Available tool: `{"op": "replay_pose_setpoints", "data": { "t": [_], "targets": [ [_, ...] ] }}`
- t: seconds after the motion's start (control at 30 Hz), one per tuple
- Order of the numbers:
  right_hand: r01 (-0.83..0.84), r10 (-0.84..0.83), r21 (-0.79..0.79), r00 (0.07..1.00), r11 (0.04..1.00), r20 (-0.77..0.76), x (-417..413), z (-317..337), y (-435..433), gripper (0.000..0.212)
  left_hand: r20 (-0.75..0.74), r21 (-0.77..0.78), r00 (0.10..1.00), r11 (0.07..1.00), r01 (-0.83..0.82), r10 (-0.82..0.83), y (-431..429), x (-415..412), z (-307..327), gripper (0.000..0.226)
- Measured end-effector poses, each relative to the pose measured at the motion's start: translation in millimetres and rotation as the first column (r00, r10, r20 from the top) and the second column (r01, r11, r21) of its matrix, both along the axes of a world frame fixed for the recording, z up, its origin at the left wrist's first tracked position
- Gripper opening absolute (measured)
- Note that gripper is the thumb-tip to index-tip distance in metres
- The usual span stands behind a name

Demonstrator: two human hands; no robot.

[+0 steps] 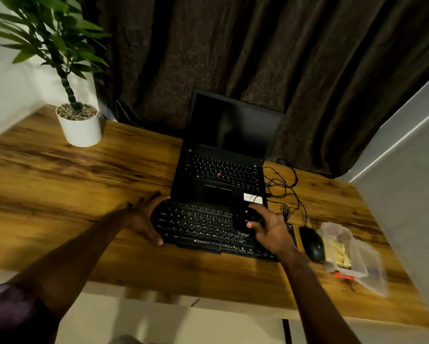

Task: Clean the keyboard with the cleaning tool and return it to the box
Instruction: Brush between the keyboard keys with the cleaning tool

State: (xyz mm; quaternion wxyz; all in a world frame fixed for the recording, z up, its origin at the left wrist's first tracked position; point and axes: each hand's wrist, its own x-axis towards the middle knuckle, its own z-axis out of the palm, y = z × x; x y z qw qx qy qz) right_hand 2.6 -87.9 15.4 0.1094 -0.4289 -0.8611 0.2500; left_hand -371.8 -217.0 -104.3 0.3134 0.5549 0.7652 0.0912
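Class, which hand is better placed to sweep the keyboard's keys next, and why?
The right. The right hand grips the black cleaning tool over the keyboard, while the left hand holds its left end, likely steadying it.

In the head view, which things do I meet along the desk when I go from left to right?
Plant pot → left hand → keyboard → right hand, gripping the cleaning tool → mouse → box. The laptop is left out: it stands behind the keyboard.
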Motion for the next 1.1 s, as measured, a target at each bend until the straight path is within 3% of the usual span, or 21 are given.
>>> {"op": "replay_pose_setpoints", "data": {
  "t": [0.2,0.57,0.8,0.9,1.1],
  "targets": [
    [-0.005,-0.005,-0.083,0.993,0.997,-0.117,-13,9,-14,0.046,-0.010,0.004,1.000,1.000,-0.013,0.013,4,-4,-12,0.155],
    [0.073,-0.071,0.011,0.994,0.997,-0.083,23,10,-6,0.049,-0.007,0.022,1.000,1.000,-0.011,0.011,4,-4,-14,0.156],
    [-0.014,0.009,-0.091,0.999,0.996,-0.053,-27,-8,-18,0.055,-0.042,0.022,0.999,1.000,-0.006,0.007,8,-6,-21,0.155],
    [-0.040,0.023,-0.134,0.992,0.990,-0.126,-40,-1,-25,0.048,-0.044,0.021,0.999,1.000,-0.005,0.006,7,-6,-21,0.155],
    [0.045,-0.060,-0.128,0.992,0.991,-0.112,-11,1,-13,0.051,-0.006,0.021,1.000,1.000,0.012,-0.011,4,-2,-7,0.156]
  ]
}}
